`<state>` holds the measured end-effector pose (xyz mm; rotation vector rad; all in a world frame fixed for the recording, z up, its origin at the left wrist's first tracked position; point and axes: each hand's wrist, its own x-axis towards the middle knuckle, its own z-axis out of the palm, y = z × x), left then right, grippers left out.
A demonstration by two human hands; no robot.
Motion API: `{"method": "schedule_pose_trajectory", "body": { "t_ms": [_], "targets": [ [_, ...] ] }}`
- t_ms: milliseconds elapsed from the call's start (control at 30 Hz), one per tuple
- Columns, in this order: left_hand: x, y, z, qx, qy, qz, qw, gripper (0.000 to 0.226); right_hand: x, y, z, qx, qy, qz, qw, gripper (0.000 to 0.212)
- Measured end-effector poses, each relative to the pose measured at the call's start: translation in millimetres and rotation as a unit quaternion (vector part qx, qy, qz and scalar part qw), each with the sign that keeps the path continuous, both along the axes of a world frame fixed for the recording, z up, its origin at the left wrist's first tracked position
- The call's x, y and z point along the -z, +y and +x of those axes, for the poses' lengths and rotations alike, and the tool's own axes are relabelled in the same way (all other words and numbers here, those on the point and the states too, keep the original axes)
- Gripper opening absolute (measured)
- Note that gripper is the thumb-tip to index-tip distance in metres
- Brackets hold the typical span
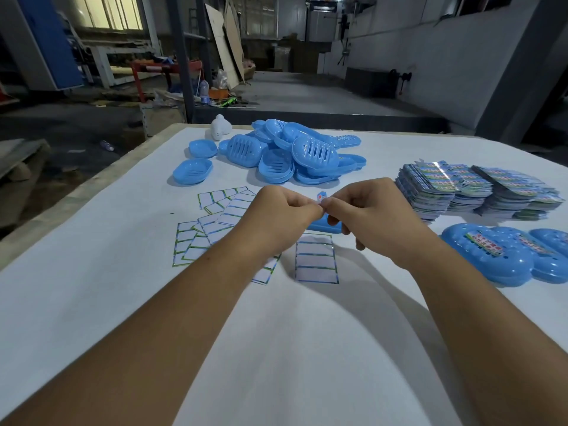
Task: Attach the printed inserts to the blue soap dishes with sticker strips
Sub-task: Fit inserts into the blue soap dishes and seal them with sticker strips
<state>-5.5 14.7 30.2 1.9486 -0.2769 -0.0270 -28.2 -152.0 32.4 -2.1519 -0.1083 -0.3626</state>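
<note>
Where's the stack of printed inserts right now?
In the head view, the stack of printed inserts sits on the table's right side, right of the soap dish pile and behind two finished dishes.

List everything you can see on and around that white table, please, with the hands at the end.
soap dishes: a loose pile, blue, far middle of the table
finished dishes: two with printed labels, blue, right edge
dish under the hands: one, blue, mostly hidden
printed inserts: several stacks, multicoloured, far right
sticker sheets: many scattered, white with green-blue borders, left of centre
single sticker sheet: one, below the hands
white object: one, far edge
left hand: pinching a small sticker
right hand: pinching the same sticker
</note>
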Motion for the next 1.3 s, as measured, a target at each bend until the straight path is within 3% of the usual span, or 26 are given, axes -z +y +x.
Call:
{"method": "schedule_pose_trajectory", "body": {
  "t_ms": [200, 467, 700, 867, 1000, 1167, 1300],
  "targets": [
    [0, 4, 4, -0.012, -0.034, -0.003, 0.999, 0.023, 0, -2, 2, -0.038, 0.019, 0.075, 0.996, 0.025],
    [2, 4, 7, -0.024, -0.011, 0.011, 1.0, 0.018, 4, -12, 11, 0.082, 0.018, 0.033, 0.996, 0.023],
    [7, 6, 14, -0.022, -0.008, 0.015, 1.0, 0.018, 4, -16, 14, 0.073, 0.043, 0.07, 0.994, 0.017],
    [9, -2, 29, -0.028, -0.02, 0.007, 0.999, 0.023, 8, -16, 20, 0.103, 0.037, 0.106, 0.988, 0.029],
    [7, -11, 47, -0.041, 0.003, 0.067, 0.997, 0.034, 15, -14, 29, 0.132, 0.029, 0.076, 0.988, 0.042],
    [7, -16, 65, -0.028, 0.034, 0.181, 0.982, 0.035, 21, -16, 39, 0.143, 0.057, 0.03, 0.988, 0.038],
    [10, -20, 72, -0.023, 0.018, 0.219, 0.975, 0.032, 27, -18, 46, 0.158, 0.071, 0.01, 0.985, 0.032]
  ]
}}
